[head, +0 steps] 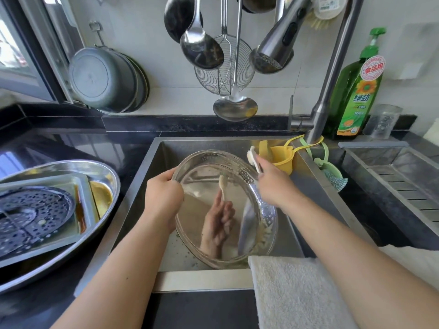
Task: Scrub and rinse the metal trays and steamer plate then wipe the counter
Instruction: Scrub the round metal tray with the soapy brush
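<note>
Head view, places given from the sink.

- Round metal tray: tilted, held over the sink basin; perforated band along its rim; its polished inside mirrors a hand and brush.
- Left hand: fingers curled round the tray's left rim, gripping it.
- Right hand: at the tray's right rim, closed round a pale scrub brush whose head points up and away.
- Large oval metal tray: on the black counter left of the sink, holding a rectangular tray and a dark perforated steamer plate.
- Yellow cup: at the sink's back right corner.
- Faucet: behind the sink; green detergent bottle just right of it.
- White towel: draped over the sink's front right edge.
</note>
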### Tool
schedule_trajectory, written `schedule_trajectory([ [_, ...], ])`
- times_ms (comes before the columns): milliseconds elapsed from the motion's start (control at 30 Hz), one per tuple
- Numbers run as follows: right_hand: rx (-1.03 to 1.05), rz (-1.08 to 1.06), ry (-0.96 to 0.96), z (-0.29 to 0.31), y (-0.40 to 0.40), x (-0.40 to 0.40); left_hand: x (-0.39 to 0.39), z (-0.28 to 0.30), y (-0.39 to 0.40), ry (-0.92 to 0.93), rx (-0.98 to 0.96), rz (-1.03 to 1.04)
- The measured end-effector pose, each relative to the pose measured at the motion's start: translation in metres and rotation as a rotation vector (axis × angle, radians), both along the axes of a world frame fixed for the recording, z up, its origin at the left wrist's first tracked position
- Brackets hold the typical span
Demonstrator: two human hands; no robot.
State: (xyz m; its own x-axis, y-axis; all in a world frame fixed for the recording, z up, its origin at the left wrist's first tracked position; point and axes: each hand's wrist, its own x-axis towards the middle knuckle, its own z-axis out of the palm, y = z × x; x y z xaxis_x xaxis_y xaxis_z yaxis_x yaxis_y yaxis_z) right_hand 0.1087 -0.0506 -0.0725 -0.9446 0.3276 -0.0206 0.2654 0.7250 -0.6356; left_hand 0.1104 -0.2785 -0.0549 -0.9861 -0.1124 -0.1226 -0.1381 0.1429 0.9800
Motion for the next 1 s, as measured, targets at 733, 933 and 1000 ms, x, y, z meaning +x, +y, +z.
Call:
schedule_trajectory([
  [733, -0.055, 0.540, 0.114, -0.002, -0.047, 0.012, 0.011, 0.003, 0.012, 0.003, 0.150, -0.139],
  [933, -0.034, 0.320, 0.145, 0.006, -0.030, -0.001, 0.008, 0.003, 0.014, 0.048, 0.139, -0.150],
  [1000, -0.108, 0.533, 0.118, 0.005, -0.043, 0.013, 0.007, 0.001, 0.012, 0.054, 0.121, -0.174],
])
